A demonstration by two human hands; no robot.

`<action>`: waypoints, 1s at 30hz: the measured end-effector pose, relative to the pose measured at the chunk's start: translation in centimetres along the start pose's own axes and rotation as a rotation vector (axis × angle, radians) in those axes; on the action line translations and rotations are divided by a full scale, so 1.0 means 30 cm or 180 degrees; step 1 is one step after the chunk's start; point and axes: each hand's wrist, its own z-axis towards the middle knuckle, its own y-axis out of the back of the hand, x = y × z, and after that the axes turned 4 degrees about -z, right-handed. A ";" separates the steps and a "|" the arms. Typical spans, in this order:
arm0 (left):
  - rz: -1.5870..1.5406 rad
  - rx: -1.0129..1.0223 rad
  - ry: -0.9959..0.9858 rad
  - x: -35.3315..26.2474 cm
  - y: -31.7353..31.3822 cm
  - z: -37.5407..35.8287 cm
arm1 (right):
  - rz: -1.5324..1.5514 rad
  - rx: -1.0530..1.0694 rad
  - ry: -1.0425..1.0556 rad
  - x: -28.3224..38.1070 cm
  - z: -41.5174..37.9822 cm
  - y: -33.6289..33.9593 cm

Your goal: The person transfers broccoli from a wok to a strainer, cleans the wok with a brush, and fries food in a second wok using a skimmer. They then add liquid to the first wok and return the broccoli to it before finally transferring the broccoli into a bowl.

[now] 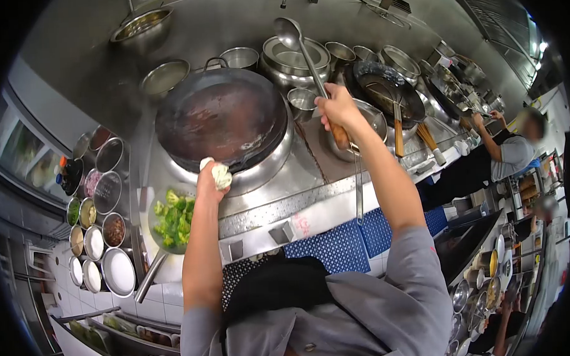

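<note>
A large dark wok [182,106] sits on the stove in front of me, its inside reddish brown under a haze of steam or smoke. At its near rim, my left hand [211,188] is closed around a folded pale cloth [221,176]. My right hand [340,107] grips the wooden handle of a long metal ladle [312,65], to the right of the wok. The ladle's bowl is raised over the pots behind. Left of my left forearm, pieces of broccoli [175,221] lie in a round vessel with a metal handle [151,275].
Several metal containers of ingredients [114,229] line the left side. Pots [240,56] stand along the back. A second wok [385,90] and a bamboo brush [431,143] are to the right. A co-worker [513,148] stands farther along the stove.
</note>
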 end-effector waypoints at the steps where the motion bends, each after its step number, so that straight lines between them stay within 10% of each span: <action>1: -0.0008 -0.0013 0.0009 0.005 0.010 -0.001 | -0.0197 -0.0071 -0.0034 -0.016 0.085 0.020; 7: -0.0138 0.0092 -0.0263 -0.021 0.055 -0.219 | -0.1088 -0.0481 -0.0341 -0.180 0.537 0.050; 11: 0.1086 -0.0731 -0.1500 -0.062 0.310 -0.526 | -0.1623 -0.0888 -0.0039 -0.326 0.747 0.022; 15: 0.3595 -0.1813 -0.1645 -0.106 0.656 -0.707 | 0.1650 0.1010 -0.0973 -0.361 0.871 0.063; 16: 0.4733 -0.2081 -0.1755 -0.107 0.676 -0.746 | 0.3342 0.0461 -0.1306 -0.282 0.803 0.026; 19: 0.5812 -0.1748 -0.0087 -0.136 0.682 -0.808 | 0.4979 0.0617 -0.1500 -0.246 0.779 0.022; 23: 0.6200 -0.1570 -0.0620 -0.097 0.780 -0.819 | 0.5243 0.0550 -0.0466 -0.128 0.617 -0.002; 30: 0.5361 -0.1084 -0.0503 -0.028 0.763 -0.919 | 0.6383 0.2173 -0.1957 0.073 0.201 -0.089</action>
